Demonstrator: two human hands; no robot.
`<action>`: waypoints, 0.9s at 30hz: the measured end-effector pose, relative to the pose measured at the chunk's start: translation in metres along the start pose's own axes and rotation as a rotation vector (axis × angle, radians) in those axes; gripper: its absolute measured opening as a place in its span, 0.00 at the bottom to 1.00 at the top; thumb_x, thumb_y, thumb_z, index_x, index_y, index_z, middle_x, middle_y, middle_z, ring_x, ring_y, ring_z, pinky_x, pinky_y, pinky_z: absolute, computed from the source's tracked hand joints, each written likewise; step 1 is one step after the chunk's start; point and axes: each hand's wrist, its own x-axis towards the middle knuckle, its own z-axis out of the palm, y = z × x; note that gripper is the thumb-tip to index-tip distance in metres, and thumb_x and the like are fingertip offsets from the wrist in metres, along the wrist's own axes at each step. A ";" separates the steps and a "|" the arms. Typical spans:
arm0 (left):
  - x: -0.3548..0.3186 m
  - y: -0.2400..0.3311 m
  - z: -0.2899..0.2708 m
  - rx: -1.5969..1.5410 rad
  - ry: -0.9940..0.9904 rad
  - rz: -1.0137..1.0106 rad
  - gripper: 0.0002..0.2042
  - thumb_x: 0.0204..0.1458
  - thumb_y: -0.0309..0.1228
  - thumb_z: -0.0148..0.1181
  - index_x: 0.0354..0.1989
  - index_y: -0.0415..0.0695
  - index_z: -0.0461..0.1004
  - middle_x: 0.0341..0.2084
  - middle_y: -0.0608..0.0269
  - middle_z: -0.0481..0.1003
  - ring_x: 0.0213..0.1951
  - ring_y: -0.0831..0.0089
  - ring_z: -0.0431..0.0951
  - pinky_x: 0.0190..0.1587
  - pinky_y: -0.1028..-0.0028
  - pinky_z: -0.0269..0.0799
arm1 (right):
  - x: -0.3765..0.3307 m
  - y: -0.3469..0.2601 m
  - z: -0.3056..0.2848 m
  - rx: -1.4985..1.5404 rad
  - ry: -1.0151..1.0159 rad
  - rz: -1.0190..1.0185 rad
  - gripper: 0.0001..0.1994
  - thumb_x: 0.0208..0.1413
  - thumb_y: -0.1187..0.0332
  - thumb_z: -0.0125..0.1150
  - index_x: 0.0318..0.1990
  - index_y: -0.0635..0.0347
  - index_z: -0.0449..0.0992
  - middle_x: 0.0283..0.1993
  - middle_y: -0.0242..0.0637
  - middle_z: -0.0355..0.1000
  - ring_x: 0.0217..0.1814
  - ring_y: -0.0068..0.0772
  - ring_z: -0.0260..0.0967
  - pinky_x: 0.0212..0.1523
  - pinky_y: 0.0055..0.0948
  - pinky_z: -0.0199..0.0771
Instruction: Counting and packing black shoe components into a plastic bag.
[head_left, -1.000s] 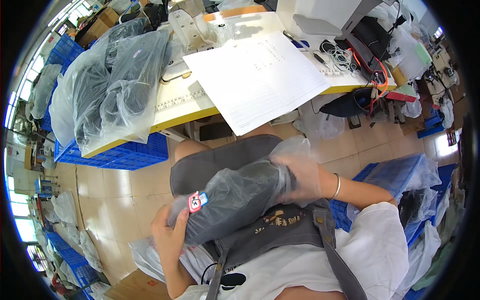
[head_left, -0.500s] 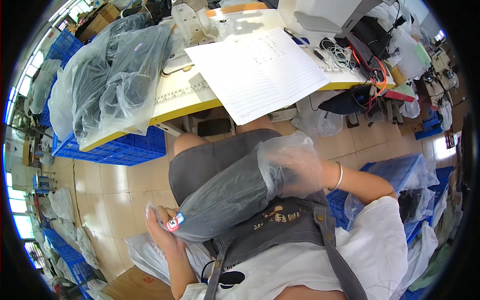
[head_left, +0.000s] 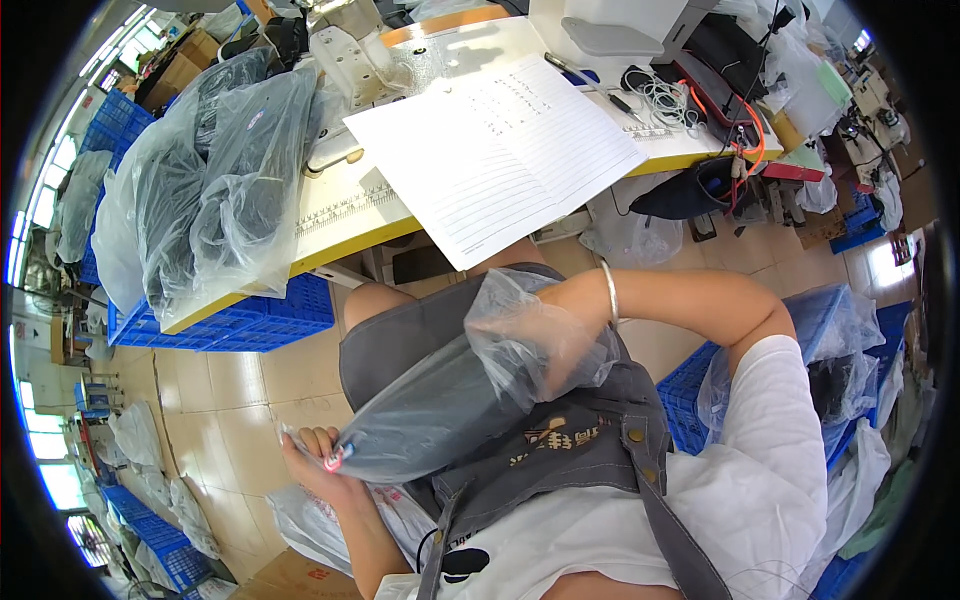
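Across my lap lies a long clear plastic bag with a dark grey, soft-looking item inside, perhaps folded fabric. At its lower left corner my left hand is closed on the bag, its fingers curled around the plastic beside a small red, white and blue tag. My right hand, with a pale bangle on the wrist, is inside the loose, crumpled mouth of the bag at the right end. Film and blur hide its fingers, so their grip cannot be made out.
In front stands a yellow-edged white table with an open lined notebook, a sewing machine, pens and tangled cables. Bagged dark goods overhang its left edge. Blue crates stand below left, another crate at my right.
My right hand has moved left and pushed into the bag's mouth, with the forearm now level. The bag's left end and my left hand have shifted slightly left.
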 end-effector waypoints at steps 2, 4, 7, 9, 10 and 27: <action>0.013 -0.003 -0.003 -0.066 0.032 -0.023 0.15 0.59 0.38 0.40 0.20 0.50 0.51 0.09 0.72 0.48 0.13 0.80 0.49 0.24 0.76 0.55 | 0.012 0.025 0.008 0.029 -0.051 -0.012 0.50 0.34 0.53 0.71 0.60 0.72 0.49 0.53 0.57 0.63 0.55 0.49 0.63 0.55 0.35 0.62; 0.026 -0.005 0.005 0.141 0.123 -0.197 0.14 0.59 0.41 0.42 0.25 0.45 0.62 0.15 0.69 0.61 0.19 0.78 0.63 0.31 0.73 0.64 | 0.020 0.048 0.009 -0.089 0.056 -0.089 0.50 0.33 0.51 0.72 0.60 0.72 0.51 0.52 0.57 0.64 0.55 0.49 0.63 0.55 0.33 0.63; 0.038 -0.010 -0.030 0.417 -0.083 -0.253 0.25 0.58 0.48 0.42 0.51 0.36 0.62 0.45 0.56 0.67 0.46 0.68 0.69 0.51 0.69 0.64 | 0.018 0.043 -0.010 -0.002 0.136 0.001 0.48 0.33 0.50 0.72 0.58 0.73 0.55 0.50 0.56 0.65 0.53 0.48 0.64 0.54 0.32 0.64; 0.029 -0.018 -0.030 0.564 -0.273 -0.365 0.30 0.58 0.51 0.40 0.59 0.37 0.57 0.56 0.55 0.62 0.56 0.62 0.64 0.56 0.66 0.61 | 0.020 0.063 -0.004 -0.293 0.405 -0.078 0.47 0.34 0.57 0.73 0.59 0.74 0.54 0.44 0.53 0.71 0.51 0.47 0.68 0.48 0.38 0.68; 0.030 -0.025 -0.032 0.568 -0.271 -0.364 0.30 0.58 0.51 0.40 0.59 0.37 0.57 0.56 0.55 0.62 0.56 0.62 0.64 0.56 0.66 0.61 | 0.027 0.074 -0.002 -0.291 0.406 -0.081 0.47 0.34 0.57 0.73 0.59 0.74 0.54 0.44 0.53 0.71 0.51 0.47 0.68 0.48 0.38 0.68; 0.011 -0.021 -0.001 1.030 0.213 0.530 0.27 0.61 0.46 0.39 0.24 0.30 0.68 0.19 0.59 0.68 0.24 0.73 0.64 0.28 0.71 0.62 | -0.016 -0.013 -0.008 0.100 -0.061 -0.017 0.27 0.42 0.61 0.66 0.47 0.71 0.67 0.42 0.48 0.73 0.35 0.39 0.72 0.35 0.29 0.72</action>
